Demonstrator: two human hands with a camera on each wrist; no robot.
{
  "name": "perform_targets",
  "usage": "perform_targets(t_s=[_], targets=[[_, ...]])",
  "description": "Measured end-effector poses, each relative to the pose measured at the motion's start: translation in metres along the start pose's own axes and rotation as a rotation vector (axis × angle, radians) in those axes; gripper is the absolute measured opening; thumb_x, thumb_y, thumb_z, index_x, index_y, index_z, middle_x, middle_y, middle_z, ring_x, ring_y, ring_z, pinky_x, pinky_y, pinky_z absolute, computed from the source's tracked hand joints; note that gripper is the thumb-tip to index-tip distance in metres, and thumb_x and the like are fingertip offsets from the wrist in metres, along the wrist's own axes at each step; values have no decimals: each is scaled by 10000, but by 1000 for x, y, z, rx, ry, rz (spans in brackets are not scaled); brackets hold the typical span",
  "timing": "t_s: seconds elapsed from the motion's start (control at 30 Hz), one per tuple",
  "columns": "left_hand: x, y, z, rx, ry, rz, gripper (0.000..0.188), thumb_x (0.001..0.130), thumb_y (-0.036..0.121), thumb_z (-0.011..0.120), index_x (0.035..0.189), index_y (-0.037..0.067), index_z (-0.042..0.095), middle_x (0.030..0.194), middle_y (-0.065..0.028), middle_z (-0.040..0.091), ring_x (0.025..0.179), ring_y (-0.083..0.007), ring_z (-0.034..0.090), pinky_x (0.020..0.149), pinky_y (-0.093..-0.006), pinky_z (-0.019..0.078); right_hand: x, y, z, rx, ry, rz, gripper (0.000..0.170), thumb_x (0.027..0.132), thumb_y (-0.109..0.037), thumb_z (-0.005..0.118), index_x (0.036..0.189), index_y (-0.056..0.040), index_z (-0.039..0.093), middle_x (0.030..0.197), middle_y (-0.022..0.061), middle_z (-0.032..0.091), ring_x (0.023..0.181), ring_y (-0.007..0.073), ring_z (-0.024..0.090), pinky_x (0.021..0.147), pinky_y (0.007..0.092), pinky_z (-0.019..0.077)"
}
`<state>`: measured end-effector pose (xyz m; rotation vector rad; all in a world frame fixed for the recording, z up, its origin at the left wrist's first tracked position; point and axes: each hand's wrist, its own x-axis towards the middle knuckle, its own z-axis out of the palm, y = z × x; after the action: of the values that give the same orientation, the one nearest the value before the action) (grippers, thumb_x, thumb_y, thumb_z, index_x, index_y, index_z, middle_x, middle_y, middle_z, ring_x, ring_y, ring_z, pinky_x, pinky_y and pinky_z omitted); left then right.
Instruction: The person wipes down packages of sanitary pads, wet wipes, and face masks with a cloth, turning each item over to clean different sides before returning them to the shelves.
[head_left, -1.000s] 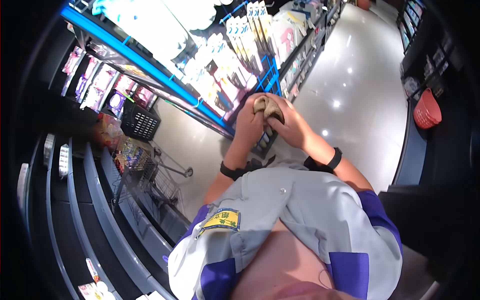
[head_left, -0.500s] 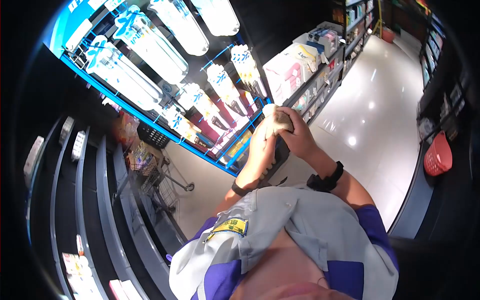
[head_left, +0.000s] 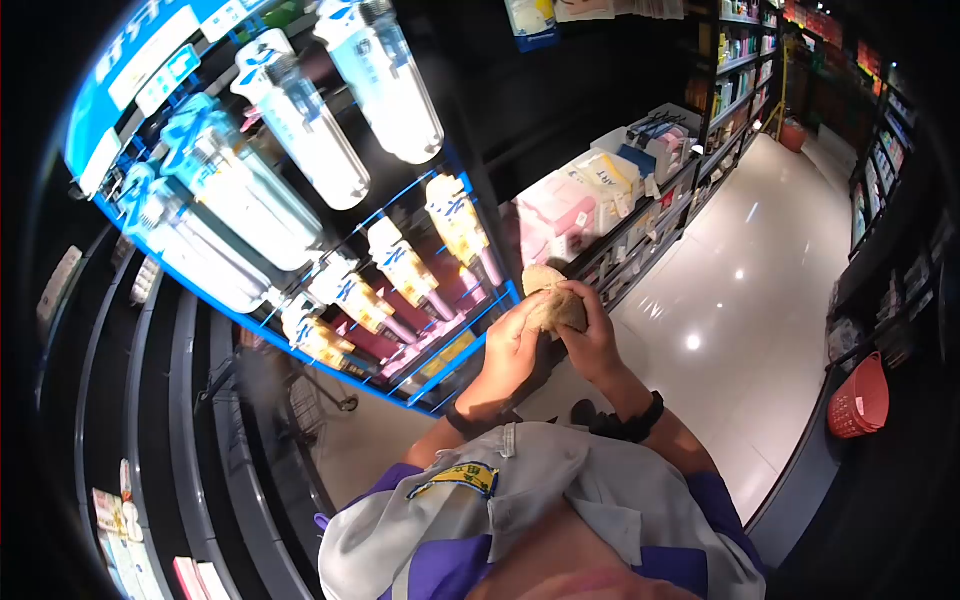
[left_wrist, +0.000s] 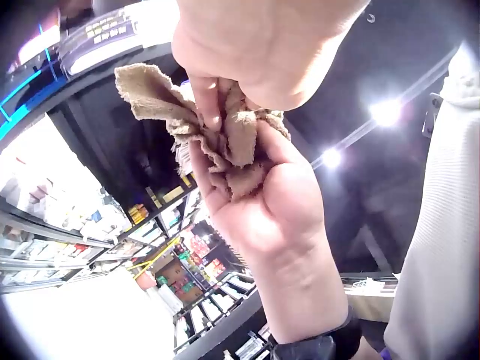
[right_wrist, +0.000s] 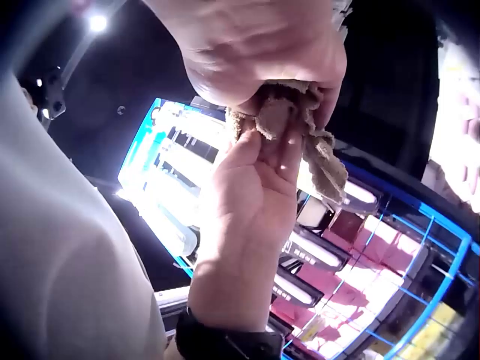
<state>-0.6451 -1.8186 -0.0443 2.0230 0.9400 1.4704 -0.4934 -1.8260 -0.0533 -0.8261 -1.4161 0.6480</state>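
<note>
A crumpled tan cloth [head_left: 548, 290] with a rough, towel-like weave is bunched between my two hands in front of my body. My left hand [head_left: 512, 345] grips its left side, fingers curled into the folds. From the right, my right hand [head_left: 592, 335] pinches it with thumb and fingers. In the left wrist view a loose flap of the cloth [left_wrist: 142, 90] sticks out past the fingers. The right wrist view shows another end of the cloth [right_wrist: 326, 169] hanging beside the left hand. Folds hide some fingertips.
A blue wire display rack [head_left: 370, 390] with hanging packaged goods stands close on my left. Beyond it, pink packages [head_left: 560, 205] lie on a low shelf. Dark shelving [head_left: 160, 400] lines the far left. A red basket [head_left: 858, 400] sits at right beside the shiny floor aisle [head_left: 700, 300].
My view has swung, so the rack shows more fully and the shopping cart is mostly hidden. Both hands keep hold of the cloth while the fingers shift and its folds change.
</note>
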Motion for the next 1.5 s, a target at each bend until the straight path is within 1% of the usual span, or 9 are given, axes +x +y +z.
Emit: perform_targets(t_s=[0.17,0.43,0.77,0.83,0.97,1.0,1.23,1.3,1.5], targets=[[62,-28,50,-34,18,-24,488,804,-124,505,1261,30,587,1056,-213,670,936,-362,677,819,-366,532,53,47,-40,-135,6,102,488,810,39,638,1267,-73,510,1175,84,562,1090,193,550,888,318,487],[180,-89,127,44,185,224,616,713,-25,577,1315,-41,448,1293,-284,442,1204,-478,436,1055,-481,359,185,96,-87,-230,26,-3,417,873,-32,609,1277,-42,503,1205,118,580,1117,213,555,958,336,453],[266,-123,151,137,262,250,787,706,-107,636,1429,-19,337,1370,-224,375,1112,-301,533,896,-354,482,297,141,-128,-83,47,-18,447,841,25,613,1270,-59,523,1238,93,551,1132,181,532,954,314,455],[287,-133,148,212,346,144,684,770,-65,634,1398,-20,366,1358,-216,386,1110,-291,555,909,-364,491,319,161,-132,-40,20,26,452,826,49,605,1260,-48,524,1240,99,553,1132,194,537,966,321,451],[354,-146,137,239,493,-1,539,852,-18,609,1353,-10,409,1339,-189,414,1089,-269,580,856,-345,529,380,191,-148,14,-76,-343,486,781,100,591,1242,-40,528,1245,108,554,1148,222,546,1009,338,432],[372,-148,134,284,536,-6,527,858,-10,612,1347,-13,415,1336,-186,420,1089,-269,580,849,-341,532,395,181,-153,38,-135,-145,521,756,126,593,1245,-44,530,1253,111,550,1166,234,545,1022,339,424],[482,-173,80,280,875,-66,423,890,72,639,1295,2,538,1305,-152,524,1156,-260,587,944,-333,501,494,205,-198,29,-275,-461,443,798,43,672,1218,-47,561,1286,166,545,1160,335,563,965,381,471],[508,-155,71,-12,841,-155,508,916,173,669,1350,-34,506,1288,-168,589,1204,-235,572,998,-320,464,512,217,-201,84,-255,-451,447,791,37,696,1210,-48,564,1283,167,546,1146,330,573,950,385,481],[543,-122,85,202,638,-92,528,926,200,690,1338,-68,498,1250,-167,618,1157,-201,584,966,-309,470,535,220,-196,182,-271,-493,450,772,8,723,1194,-50,577,1281,169,553,1142,339,576,952,387,479]])
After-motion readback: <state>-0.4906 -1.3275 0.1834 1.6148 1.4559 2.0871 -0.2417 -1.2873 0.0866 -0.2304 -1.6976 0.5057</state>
